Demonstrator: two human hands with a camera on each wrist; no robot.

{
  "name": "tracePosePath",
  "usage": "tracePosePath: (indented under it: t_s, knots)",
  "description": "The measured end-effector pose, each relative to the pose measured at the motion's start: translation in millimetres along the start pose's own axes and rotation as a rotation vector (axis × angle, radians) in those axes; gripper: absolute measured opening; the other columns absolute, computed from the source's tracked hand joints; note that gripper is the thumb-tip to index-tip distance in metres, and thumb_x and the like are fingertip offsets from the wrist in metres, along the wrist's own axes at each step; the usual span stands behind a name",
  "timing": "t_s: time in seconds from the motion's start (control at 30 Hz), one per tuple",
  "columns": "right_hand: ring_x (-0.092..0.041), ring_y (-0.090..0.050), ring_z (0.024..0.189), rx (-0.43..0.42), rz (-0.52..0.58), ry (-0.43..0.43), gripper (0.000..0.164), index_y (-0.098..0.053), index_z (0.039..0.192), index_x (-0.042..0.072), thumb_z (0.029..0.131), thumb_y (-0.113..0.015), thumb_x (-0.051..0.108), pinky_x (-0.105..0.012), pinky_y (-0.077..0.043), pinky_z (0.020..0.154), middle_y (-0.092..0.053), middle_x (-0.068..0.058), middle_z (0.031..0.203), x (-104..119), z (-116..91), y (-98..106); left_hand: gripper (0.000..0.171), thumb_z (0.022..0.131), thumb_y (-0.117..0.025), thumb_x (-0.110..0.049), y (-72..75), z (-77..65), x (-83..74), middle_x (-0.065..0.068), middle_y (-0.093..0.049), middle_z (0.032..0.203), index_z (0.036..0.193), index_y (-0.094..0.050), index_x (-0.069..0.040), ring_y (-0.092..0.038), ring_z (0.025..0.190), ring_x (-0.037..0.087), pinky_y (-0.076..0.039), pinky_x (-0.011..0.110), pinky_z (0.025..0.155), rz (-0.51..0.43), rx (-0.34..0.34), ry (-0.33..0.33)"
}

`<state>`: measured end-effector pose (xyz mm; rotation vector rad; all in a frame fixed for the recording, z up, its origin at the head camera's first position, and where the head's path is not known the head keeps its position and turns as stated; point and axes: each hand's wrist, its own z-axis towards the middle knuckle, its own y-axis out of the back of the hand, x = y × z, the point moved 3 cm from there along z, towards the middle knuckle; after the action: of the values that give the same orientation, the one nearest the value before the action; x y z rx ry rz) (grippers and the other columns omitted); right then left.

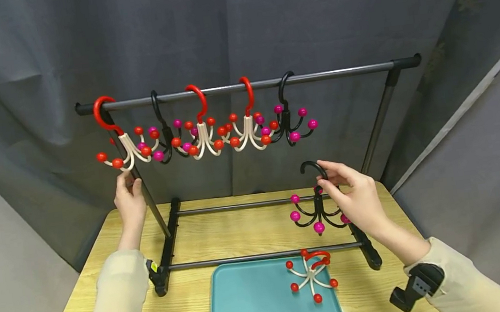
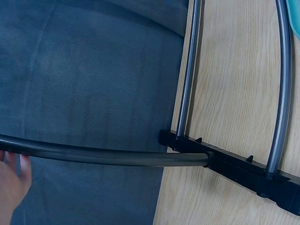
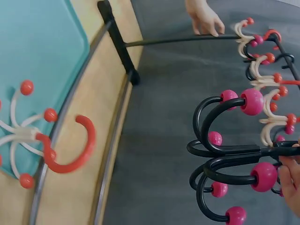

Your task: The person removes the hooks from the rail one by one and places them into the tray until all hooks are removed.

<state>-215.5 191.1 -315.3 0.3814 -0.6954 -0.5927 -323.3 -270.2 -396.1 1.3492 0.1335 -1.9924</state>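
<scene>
My right hand pinches a black multi-arm hanger with pink balls at the base of its hook. The hanger is upright, below the top rail's right part; its pink-tipped arms fan out large in the right wrist view. My left hand has its fingertips at the left post of the metal rack, beneath a red-hooked white hanger. Another white hanger with red balls and a red hook lies at the blue tray's right side.
From the top rail hang several hangers, red-hooked white ones and black ones such as the rightmost, their balls overlapping. Two lower bars join the rack's black feet on the wooden table. Grey curtains surround it.
</scene>
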Motion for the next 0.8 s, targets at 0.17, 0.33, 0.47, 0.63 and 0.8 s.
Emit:
tracePosePath:
  t_s: [0.17,0.33,0.47,0.63,0.8]
  knots:
    - [-0.013,-0.066,0.075,0.049,0.036,-0.039,0.037,-0.061,0.117,0.012,0.081,-0.066,0.005,-0.009,-0.046,0.068,-0.066,-0.001,0.086,-1.4,-10.9,-15.3,0.037,0.091,-0.051,-0.024,-1.0,0.9,2.2,0.019,-0.053,0.113,0.125,-0.047,-0.008,-0.052,0.106,0.033,-0.040,0.045,0.088,0.001,-0.001,-0.003]
    - [-0.012,-0.065,0.073,0.091,0.066,-0.077,0.037,-0.061,0.116,0.014,0.080,-0.067,0.006,-0.014,-0.049,0.065,-0.066,0.001,0.085,-2.6,-21.2,-29.8,0.037,0.090,-0.052,-0.023,-1.0,1.2,1.6,0.019,-0.054,0.113,0.124,-0.047,-0.007,-0.052,0.105,0.034,-0.040,0.046,0.088,-0.002,-0.008,-0.012]
    - [-0.010,-0.065,0.073,0.129,0.105,-0.112,0.038,-0.060,0.116,0.014,0.080,-0.068,0.006,-0.019,-0.051,0.064,-0.066,0.001,0.086,-2.2,-26.8,-41.5,0.038,0.091,-0.051,-0.023,-0.6,1.3,1.8,0.019,-0.054,0.114,0.125,-0.047,-0.008,-0.052,0.106,0.033,-0.040,0.046,0.089,-0.001,-0.010,0.001]
    - [-0.009,-0.065,0.073,0.170,0.122,-0.159,0.037,-0.060,0.117,0.016,0.081,-0.068,0.009,-0.021,-0.050,0.061,-0.066,0.002,0.086,-0.9,-32.3,-55.0,0.038,0.092,-0.050,-0.023,-1.5,1.2,3.2,0.018,-0.054,0.116,0.126,-0.046,-0.009,-0.052,0.108,0.033,-0.040,0.045,0.089,0.002,0.002,0.020]
    - [-0.009,-0.065,0.075,0.209,0.139,-0.212,0.035,-0.060,0.115,0.018,0.082,-0.067,0.011,-0.024,-0.052,0.063,-0.065,0.003,0.085,-1.6,-37.8,-65.6,0.039,0.092,-0.050,-0.024,-1.7,1.3,3.0,0.019,-0.054,0.117,0.127,-0.046,-0.009,-0.052,0.108,0.033,-0.040,0.045,0.089,-0.006,0.001,0.014]
